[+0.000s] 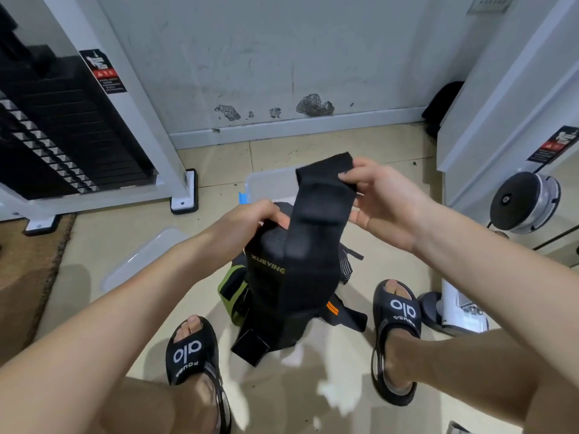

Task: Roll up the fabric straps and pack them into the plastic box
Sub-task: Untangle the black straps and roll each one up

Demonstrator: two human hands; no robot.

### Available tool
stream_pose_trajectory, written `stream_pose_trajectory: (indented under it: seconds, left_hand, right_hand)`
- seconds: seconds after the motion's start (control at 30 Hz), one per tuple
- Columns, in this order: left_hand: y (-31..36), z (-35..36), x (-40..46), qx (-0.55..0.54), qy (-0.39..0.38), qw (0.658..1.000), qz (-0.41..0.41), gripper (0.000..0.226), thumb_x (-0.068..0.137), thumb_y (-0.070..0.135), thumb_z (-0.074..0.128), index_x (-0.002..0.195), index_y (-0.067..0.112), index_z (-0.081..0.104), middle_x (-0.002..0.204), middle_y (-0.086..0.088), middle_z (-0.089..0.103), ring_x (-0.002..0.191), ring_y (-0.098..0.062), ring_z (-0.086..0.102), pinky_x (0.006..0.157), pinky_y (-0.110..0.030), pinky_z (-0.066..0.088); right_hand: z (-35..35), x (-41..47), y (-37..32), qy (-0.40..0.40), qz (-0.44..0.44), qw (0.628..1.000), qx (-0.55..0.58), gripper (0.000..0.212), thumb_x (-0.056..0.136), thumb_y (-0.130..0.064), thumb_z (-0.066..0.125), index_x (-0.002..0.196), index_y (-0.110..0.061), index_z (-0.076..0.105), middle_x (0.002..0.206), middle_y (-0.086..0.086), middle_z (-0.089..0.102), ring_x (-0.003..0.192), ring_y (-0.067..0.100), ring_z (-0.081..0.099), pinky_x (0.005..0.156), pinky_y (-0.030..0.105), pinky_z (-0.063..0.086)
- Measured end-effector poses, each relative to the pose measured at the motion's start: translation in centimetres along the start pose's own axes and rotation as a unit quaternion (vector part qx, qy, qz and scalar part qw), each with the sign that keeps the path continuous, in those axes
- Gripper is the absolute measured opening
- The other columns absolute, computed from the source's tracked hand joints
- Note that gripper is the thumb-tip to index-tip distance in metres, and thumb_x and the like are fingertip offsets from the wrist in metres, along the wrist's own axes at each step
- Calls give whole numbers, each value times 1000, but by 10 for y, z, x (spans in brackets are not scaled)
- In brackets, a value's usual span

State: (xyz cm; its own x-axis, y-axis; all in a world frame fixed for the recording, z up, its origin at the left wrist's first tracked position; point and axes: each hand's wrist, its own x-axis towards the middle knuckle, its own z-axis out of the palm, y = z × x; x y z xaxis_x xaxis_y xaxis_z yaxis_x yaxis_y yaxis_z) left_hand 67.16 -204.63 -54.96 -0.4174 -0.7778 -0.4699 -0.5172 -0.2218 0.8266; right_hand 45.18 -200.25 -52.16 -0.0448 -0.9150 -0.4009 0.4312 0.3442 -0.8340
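- The person holds a wide black strap (291,261) up in the air with both hands; yellow letters run along one side of it, and its lower end hangs down to the floor.
- The left hand (250,217) grips the strap near the middle; its fingers curl round the cloth where the strap bends over.
- The right hand (380,195) holds the top end of the strap; its fingertips (346,177) pinch the edge, and the thumb lies lower down, beside the strap's edge.
- The top end stands above both hands and is folded over.
- More straps (347,314) lie in a heap on the floor, right under the one being held; one has a green edge (230,288), one has small orange stripes (330,308), and one has thin black and white stripes (346,266).
- The clear plastic box (266,181) sits on the floor just behind the hands; the strap and hands hide most of it, so I cannot tell what is inside.
- The clear lid (147,256) lies flat on the floor, to the left of the heap.
- Two feet in black sandals (192,352) stand on the tan tiles (313,145), one on each side of the heap.
- A black stack of gym weights (59,130) in a white frame stands on the left; a brown mat (25,277) lies in front of it.
- A scuffed white wall (282,57) is at the back.
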Motion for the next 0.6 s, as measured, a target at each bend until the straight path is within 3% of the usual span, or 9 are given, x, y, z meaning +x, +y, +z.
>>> stream_pose_trajectory:
  seconds: [0.07, 0.13, 0.23, 0.3, 0.37, 0.43, 0.53, 0.6]
  left_hand:
    - [3, -5, 4, -78, 6, 997, -5, 60, 103, 50, 36, 75, 17, 76, 97, -6, 75, 80, -18, 66, 80, -32, 50]
    - [7, -9, 3, -128, 9, 992, -6, 65, 101, 63, 34, 77, 13, 69, 86, -6, 67, 75, -20, 61, 76, -32, 44]
    - [2, -7, 0, -130, 0, 990, 53, 45, 102, 46, 55, 97, 4, 72, 94, -6, 74, 88, -21, 71, 84, -33, 50]
    - [-3, -6, 5, -125, 26, 987, 95, 29, 99, 27, 66, 96, -1, 69, 93, -9, 70, 87, -22, 68, 81, -33, 51]
    - [-5, -6, 7, -150, 62, 981, 103, 17, 90, 11, 74, 103, 1, 72, 101, -9, 73, 97, -24, 70, 90, -33, 55]
    - [-6, -7, 10, -179, 77, 975, 104, 36, 76, 10, 80, 111, 9, 75, 113, -8, 75, 111, -26, 69, 102, -35, 52]
    - [-5, -7, 9, -183, 50, 976, 105, 42, 77, 28, 78, 112, 6, 74, 116, -14, 74, 107, -26, 71, 93, -32, 51]
    - [-7, -6, 7, -158, 18, 982, 100, 48, 86, 45, 73, 113, 5, 74, 117, -20, 73, 109, -33, 70, 93, -37, 50]
  right_hand:
    - [2, -5, 5, -65, -4, 994, -91, 29, 96, 2, 52, 110, -20, 63, 90, 0, 65, 75, 13, 62, 72, 29, 53]
    - [2, -11, 12, -123, -13, 975, -185, 33, 92, 6, 56, 116, -17, 61, 99, 5, 64, 88, 18, 61, 78, 35, 46]
    - [3, -15, 21, -168, -31, 948, -270, 40, 87, 17, 54, 122, -1, 54, 91, 5, 64, 81, 11, 62, 70, 23, 45]
    - [1, -16, 25, -170, -7, 934, -314, 47, 84, 23, 53, 123, -1, 57, 86, 4, 66, 72, 4, 63, 59, 15, 46]
    - [-2, -16, 26, -183, 31, 917, -354, 60, 79, 18, 58, 130, -14, 59, 105, 10, 70, 89, 10, 66, 71, 22, 50]
    - [-4, -17, 25, -210, 63, 915, -339, 71, 80, 21, 55, 133, -26, 58, 112, 3, 72, 98, 13, 67, 75, 27, 51]
    - [-4, -16, 24, -229, 92, 918, -311, 69, 76, 17, 58, 132, -23, 58, 109, 6, 71, 97, 17, 67, 74, 29, 52]
    - [-2, -18, 24, -222, 93, 889, -390, 64, 65, 1, 68, 126, -13, 57, 113, 21, 67, 101, 29, 67, 80, 49, 52]
